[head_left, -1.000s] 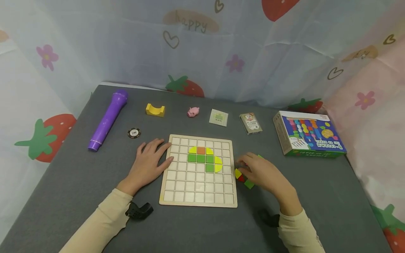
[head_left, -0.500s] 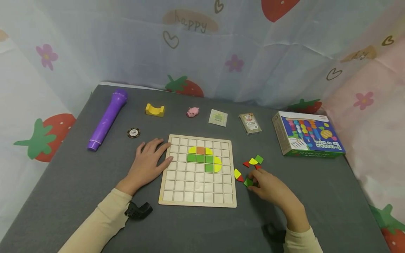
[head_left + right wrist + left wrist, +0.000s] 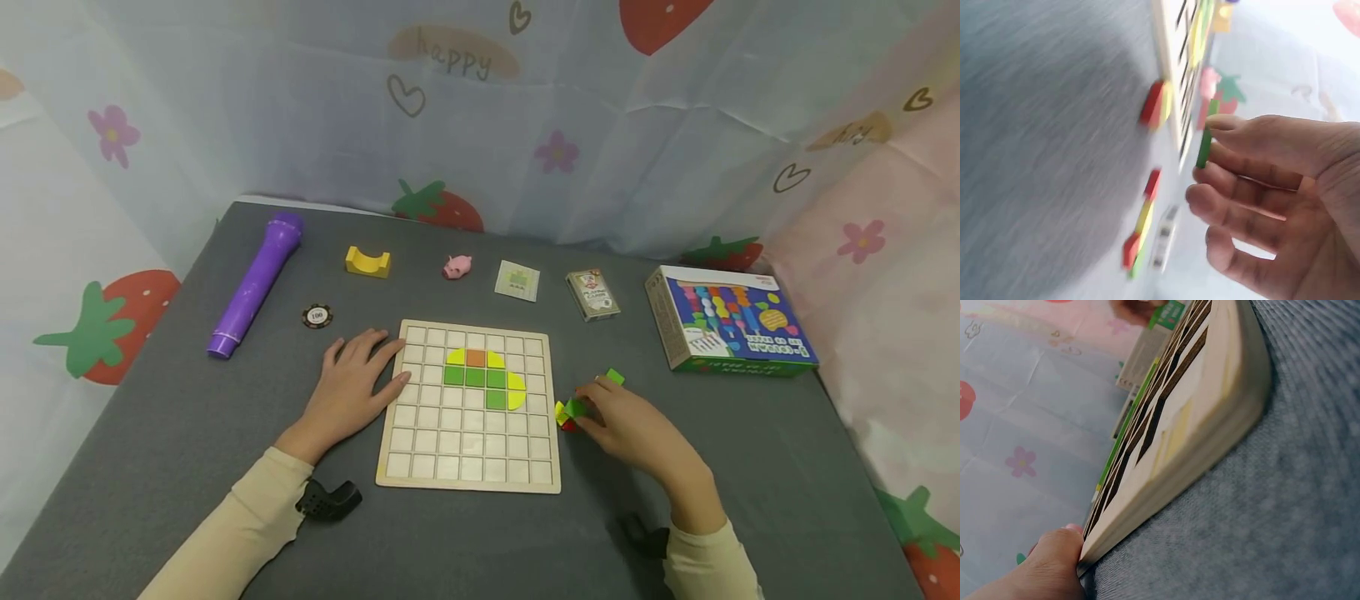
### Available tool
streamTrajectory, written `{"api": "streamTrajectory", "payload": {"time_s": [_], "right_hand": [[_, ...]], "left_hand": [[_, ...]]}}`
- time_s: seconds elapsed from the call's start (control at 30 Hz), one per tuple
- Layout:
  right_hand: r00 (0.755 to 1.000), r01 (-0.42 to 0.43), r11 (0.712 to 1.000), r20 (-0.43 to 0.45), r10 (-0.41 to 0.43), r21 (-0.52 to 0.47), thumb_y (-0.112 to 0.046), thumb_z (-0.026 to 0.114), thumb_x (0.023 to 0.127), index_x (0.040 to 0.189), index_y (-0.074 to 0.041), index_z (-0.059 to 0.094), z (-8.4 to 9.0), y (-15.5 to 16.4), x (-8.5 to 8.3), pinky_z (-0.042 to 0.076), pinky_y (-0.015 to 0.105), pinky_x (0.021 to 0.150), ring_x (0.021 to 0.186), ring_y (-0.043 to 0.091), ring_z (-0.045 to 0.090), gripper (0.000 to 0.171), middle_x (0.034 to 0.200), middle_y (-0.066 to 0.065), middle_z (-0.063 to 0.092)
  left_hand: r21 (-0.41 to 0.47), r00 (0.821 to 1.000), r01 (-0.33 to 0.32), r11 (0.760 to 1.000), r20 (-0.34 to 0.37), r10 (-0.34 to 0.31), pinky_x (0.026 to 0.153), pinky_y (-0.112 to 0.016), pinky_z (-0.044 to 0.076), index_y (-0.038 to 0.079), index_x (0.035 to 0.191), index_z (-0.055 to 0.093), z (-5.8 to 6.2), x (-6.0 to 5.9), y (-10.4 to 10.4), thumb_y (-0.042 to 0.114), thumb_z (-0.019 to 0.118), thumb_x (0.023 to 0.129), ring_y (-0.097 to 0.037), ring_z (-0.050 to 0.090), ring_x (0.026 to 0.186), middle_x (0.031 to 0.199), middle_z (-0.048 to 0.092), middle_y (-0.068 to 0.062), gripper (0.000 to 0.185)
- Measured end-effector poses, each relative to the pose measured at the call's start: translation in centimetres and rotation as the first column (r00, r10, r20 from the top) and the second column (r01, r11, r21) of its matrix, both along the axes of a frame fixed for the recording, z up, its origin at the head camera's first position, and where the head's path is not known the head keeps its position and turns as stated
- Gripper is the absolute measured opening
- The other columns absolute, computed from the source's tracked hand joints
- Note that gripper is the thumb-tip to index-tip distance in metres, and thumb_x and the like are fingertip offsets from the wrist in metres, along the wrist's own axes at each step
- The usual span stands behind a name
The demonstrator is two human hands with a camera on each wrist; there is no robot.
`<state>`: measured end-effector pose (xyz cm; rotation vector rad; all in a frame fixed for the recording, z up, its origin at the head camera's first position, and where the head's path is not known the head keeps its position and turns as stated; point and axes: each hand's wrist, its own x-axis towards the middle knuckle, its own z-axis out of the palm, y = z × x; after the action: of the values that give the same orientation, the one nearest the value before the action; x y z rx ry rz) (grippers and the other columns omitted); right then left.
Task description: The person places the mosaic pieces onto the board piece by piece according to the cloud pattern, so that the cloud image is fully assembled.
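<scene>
A wooden grid board (image 3: 468, 467) lies on the grey table, with green, yellow and orange tiles (image 3: 483, 377) set in its upper middle cells. My left hand (image 3: 352, 387) rests flat against the board's left edge (image 3: 1166, 481), thumb touching the corner. My right hand (image 3: 622, 421) is just right of the board and pinches a green tile (image 3: 576, 407) (image 3: 1205, 140) between thumb and fingers, lifted off the table. Loose red, yellow and green tiles (image 3: 1147, 212) lie beside it, one green tile (image 3: 615, 376) farther back.
Along the back stand a purple microphone (image 3: 257, 283), a poker chip (image 3: 317, 316), a yellow arch block (image 3: 367, 261), a pink pig (image 3: 457, 266), a small card (image 3: 517, 280), a card deck (image 3: 593, 292) and a colourful box (image 3: 727, 327). Fabric walls surround the table.
My right hand picked a green tile from the loose pile and moved it left toward the board's right edge. The left hand stayed put.
</scene>
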<state>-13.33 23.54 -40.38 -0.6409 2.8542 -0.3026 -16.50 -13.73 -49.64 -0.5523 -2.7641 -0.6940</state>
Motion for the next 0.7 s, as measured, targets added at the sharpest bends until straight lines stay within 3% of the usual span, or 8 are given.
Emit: {"api": "streamTrajectory", "payload": {"time_s": [0.17,0.4,0.7], "right_hand": [[0.991,-0.129,0.991,-0.048,0.128,-0.029,-0.014,0.070,0.088,0.114,-0.004,0.063,0.3,-2.9,-1.2,0.053,0.031,0.074,0.085,0.014,0.059,0.029,0.106,0.006,0.059],[0.959,-0.268,0.962,-0.111,0.261,-0.054,-0.016,0.070,0.088,0.113,-0.007,0.063,-0.3,-6.2,-2.5,0.052,0.027,0.071,0.081,0.012,0.059,0.027,0.103,0.003,0.061],[0.932,-0.348,0.937,-0.111,0.344,-0.020,-0.019,0.072,0.087,0.110,-0.008,0.065,-1.3,-9.1,-3.0,0.052,0.026,0.073,0.082,0.009,0.057,0.026,0.098,0.000,0.059]], "left_hand": [[-0.008,1.000,-0.001,1.000,0.012,0.001,0.107,-0.063,0.020,0.015,0.137,0.053,0.1,0.0,0.0,0.046,0.056,0.094,-0.035,0.037,0.135,0.142,0.046,-0.017,0.053],[-0.012,1.000,0.001,1.000,0.027,-0.001,0.108,-0.062,0.019,0.016,0.138,0.052,0.2,0.0,0.1,0.047,0.055,0.094,-0.035,0.036,0.135,0.142,0.045,-0.016,0.053],[-0.011,1.000,0.000,1.000,0.021,0.001,0.108,-0.062,0.018,0.016,0.138,0.052,0.1,0.0,-0.1,0.046,0.055,0.094,-0.035,0.036,0.135,0.142,0.045,-0.016,0.054]]}}
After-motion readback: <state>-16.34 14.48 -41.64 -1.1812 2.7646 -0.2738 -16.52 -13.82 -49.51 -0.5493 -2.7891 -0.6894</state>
